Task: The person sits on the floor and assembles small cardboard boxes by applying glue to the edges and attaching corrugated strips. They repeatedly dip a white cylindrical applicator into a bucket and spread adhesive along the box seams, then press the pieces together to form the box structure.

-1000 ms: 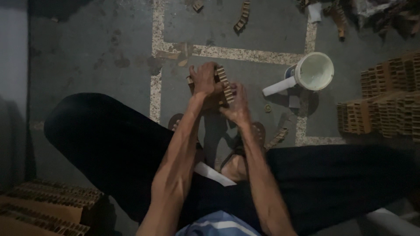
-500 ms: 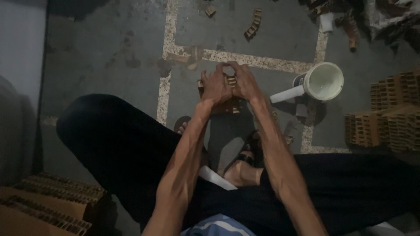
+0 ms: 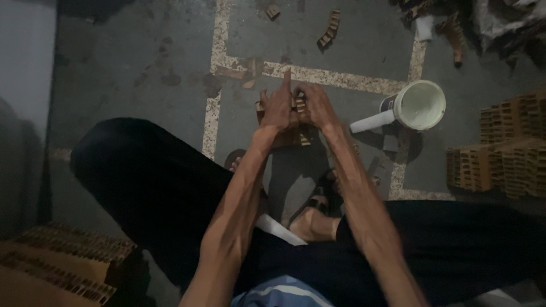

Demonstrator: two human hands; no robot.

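Observation:
Both my hands meet over the floor in front of my knees, around a short brown notched wooden strip [image 3: 298, 106]. My left hand [image 3: 277, 107] grips its left side with the forefinger pointing straight up. My right hand [image 3: 316, 104] closes on its right side. More brown pieces [image 3: 296, 136] show just below the hands, partly hidden by them. I sit with dark trousers and a sandalled foot [image 3: 310, 219] beneath my arms.
A white bucket [image 3: 421, 105] lies tipped to the right of my hands, with a white tube [image 3: 371, 121] beside it. Stacks of notched wooden pieces stand at right [image 3: 500, 153] and lower left [image 3: 62, 264]. Loose strips [image 3: 329, 29] lie on the far floor.
My hands have come together from apart and lifted a little. The left forefinger now points up. The view has shifted slightly to the right.

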